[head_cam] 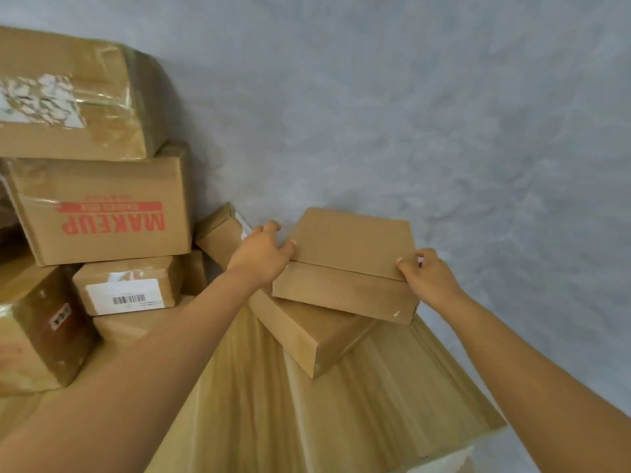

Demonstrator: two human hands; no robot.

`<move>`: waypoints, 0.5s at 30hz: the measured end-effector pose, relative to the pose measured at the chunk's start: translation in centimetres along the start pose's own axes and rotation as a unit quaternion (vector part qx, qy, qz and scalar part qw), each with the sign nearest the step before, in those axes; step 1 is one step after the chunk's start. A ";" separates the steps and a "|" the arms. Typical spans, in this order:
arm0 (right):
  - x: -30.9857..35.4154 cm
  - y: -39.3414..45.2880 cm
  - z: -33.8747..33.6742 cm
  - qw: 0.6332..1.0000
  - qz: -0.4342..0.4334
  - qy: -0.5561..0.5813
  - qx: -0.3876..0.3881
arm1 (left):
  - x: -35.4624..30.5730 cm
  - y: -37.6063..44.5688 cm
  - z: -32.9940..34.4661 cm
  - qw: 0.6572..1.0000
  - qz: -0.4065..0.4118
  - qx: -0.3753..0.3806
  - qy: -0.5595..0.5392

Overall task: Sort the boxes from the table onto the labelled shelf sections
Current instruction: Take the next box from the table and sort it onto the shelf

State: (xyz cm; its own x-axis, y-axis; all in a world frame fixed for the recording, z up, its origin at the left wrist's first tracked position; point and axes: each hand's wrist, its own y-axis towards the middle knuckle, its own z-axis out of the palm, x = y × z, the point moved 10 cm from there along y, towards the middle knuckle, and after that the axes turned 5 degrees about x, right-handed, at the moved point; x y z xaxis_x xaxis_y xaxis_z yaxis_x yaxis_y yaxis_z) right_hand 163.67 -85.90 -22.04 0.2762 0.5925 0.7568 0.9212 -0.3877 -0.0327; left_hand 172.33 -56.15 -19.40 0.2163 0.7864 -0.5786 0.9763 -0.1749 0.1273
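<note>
Both hands grip a flat box (348, 264) near the table's (358, 404) far edge: left hand (261, 256) and right hand (428, 279) curled on opposite sides. It rests askew on a second box (307, 331), apparently touching; stacked cartons (99, 213) crowd the left, bare floor (478, 148) lies right.

Soft even light, wide-angle warp

We held a flat brown box (348, 264) at the far right corner of the wooden table (375, 414), our left hand (261, 256) gripping its left edge and our right hand (428, 278) its right corner. It lay askew on a second flat box (307, 332). Along the left edge stood a stack with a MAKEUP carton (102, 213) and a barcode-labelled box (128, 285).
</note>
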 end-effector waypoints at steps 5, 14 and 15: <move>-1.3 3.2 1.3 0.992 0.082 0.088 0.032 | 0.8 6.0 3.2 0.990 -0.097 0.073 -0.064; -2.9 3.8 3.1 0.978 0.099 0.164 0.077 | 3.5 6.4 6.5 0.971 -0.159 0.104 -0.147; -2.9 3.8 3.1 0.978 0.095 0.168 0.077 | 3.4 6.2 6.2 0.972 -0.158 0.094 -0.145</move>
State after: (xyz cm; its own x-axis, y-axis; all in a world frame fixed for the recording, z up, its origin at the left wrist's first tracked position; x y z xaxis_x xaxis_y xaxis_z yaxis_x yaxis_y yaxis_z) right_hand 167.23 -86.91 -26.41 0.3643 0.2453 0.8984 0.8999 -0.3410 -0.2718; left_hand 179.13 -58.28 -25.60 -0.1305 0.6235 -0.7709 0.9706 -0.0782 -0.2275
